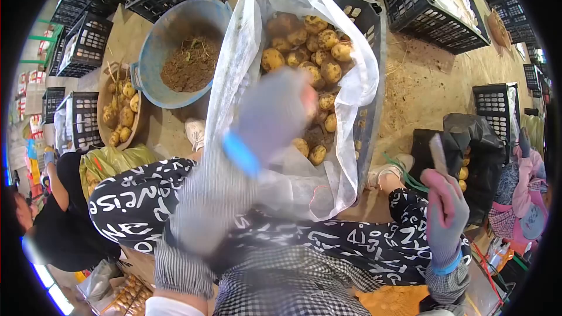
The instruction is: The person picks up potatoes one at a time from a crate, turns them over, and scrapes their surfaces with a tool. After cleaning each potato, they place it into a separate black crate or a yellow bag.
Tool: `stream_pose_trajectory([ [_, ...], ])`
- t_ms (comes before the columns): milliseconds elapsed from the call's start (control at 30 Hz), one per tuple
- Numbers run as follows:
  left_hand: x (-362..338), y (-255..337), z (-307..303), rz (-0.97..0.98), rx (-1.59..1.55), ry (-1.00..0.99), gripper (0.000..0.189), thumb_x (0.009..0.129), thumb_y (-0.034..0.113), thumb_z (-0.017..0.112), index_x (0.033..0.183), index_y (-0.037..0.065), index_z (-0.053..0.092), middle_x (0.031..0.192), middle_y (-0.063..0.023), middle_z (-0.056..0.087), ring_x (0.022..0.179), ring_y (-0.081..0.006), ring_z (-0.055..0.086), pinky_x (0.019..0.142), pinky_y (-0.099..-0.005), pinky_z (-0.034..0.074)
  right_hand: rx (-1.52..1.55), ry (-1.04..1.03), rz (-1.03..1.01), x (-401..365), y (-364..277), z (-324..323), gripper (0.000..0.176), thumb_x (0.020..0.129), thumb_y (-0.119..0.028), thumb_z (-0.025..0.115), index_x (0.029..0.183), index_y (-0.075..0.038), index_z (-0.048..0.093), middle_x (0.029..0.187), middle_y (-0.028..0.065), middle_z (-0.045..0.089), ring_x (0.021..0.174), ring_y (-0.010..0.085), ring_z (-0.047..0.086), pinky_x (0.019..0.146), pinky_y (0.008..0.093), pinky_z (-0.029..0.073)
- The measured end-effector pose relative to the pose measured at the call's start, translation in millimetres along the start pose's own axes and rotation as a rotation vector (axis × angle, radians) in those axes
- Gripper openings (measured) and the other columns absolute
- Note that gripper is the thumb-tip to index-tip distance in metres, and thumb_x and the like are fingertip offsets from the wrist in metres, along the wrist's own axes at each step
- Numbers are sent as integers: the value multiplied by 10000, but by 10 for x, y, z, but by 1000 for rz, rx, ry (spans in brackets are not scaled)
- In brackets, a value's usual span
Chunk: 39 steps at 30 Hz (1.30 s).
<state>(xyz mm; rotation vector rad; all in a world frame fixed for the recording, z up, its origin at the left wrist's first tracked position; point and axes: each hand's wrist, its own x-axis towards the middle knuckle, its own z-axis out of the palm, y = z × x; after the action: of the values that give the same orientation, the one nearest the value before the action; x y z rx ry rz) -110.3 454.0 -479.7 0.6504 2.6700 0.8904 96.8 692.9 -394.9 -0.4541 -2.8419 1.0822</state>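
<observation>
My left hand (272, 117), in a grey glove with a blue cuff, hangs over a crate of potatoes and is smeared by motion. Its fingers and anything in them cannot be made out. Beneath it, soil-marked potatoes (316, 52) lie in a dark plastic crate (374, 76) lined with a white mesh sheet (234, 41), which folds over the sides. Off to the right, above my knee, my right hand (448, 210), in a grey and pink glove, is closed round a small knife (438, 155) with its blade up. Green string (407, 175) hangs beside this hand.
A blue tub (140, 73) with soil and plant bits stands left of the crate, by a basket of potatoes (120, 111). Black crates (433, 9) and a black bag (477, 146) stand around. Other people sit at the far left (70, 216) and right (521, 187).
</observation>
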Motion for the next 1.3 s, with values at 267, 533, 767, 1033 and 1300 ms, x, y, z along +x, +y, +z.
stream_pose_trajectory([
  [267,1509,-1746,1330,240,1122,-305,335,844,132,589,1179,128,587,1182,-74,541,962,-264,601,782,-392,488,252,260,155,73,78,501,249,856,100,528,1052,29,664,934,137,671,866,209,637,783,273,488],
  [533,1549,-1564,1116,39,875,-525,700,759,420,759,1276,19,510,1151,-151,621,1010,-273,664,798,-419,531,445,276,260,76,283,490,248,876,79,552,1086,23,670,991,131,686,893,198,650,798,273,499],
  [767,526,-284,273,-162,-713,-613,630,913,517,594,1286,19,494,1085,-81,624,946,-146,612,827,-284,514,662,8,274,47,249,878,353,954,42,503,1304,71,541,1228,118,626,1034,160,629,906,279,499],
  [1033,-549,-28,728,3,-1090,-205,423,1059,320,405,1305,-13,492,1232,-97,576,1155,-167,544,985,-308,450,1095,-128,105,250,-41,1604,727,811,-154,780,1417,9,414,1339,164,515,1226,215,518,1034,344,419],
  [1300,-860,-194,891,58,-997,-137,438,1064,325,358,1347,9,466,1309,-125,528,1203,-209,527,1029,-332,428,730,-85,9,157,-16,1728,585,979,-380,576,1348,61,466,1247,146,571,1123,193,555,954,334,454],
])
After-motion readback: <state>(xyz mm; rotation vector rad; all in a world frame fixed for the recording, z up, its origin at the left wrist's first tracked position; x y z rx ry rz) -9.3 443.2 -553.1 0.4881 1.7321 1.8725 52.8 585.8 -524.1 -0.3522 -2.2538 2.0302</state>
